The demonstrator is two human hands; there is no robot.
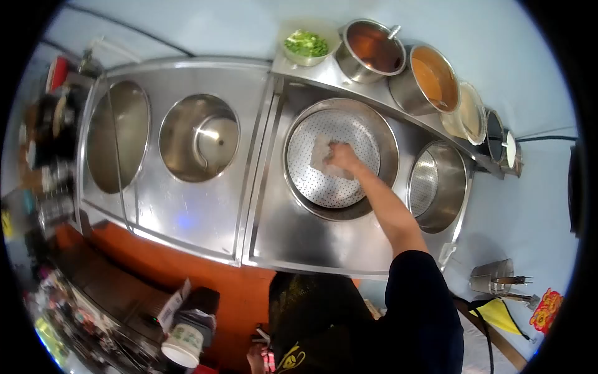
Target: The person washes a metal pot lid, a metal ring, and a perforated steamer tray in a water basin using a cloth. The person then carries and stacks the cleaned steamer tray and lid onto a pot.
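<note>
My right hand [341, 157] presses a greyish-white cloth [322, 153] onto a round perforated metal plate [309, 186], its fingers bent over the cloth. The plate sits inside a wide steel basin [387, 140] set into the stainless counter. Low in the view, beside my dark apron [317, 305], my left hand [255, 360] shows only in part at the frame edge. A small red-and-white thing [268, 359] lies against it; its fingers are too unclear to tell whether they grip it.
Two round steel wells [199, 138] are sunk in the left counter. A deeper pot [453, 168] with a perforated insert stands at right. Along the back shelf are a bowl of chopped greens [306, 43] and pots of sauce [434, 75]. A white bucket [183, 345] is below left.
</note>
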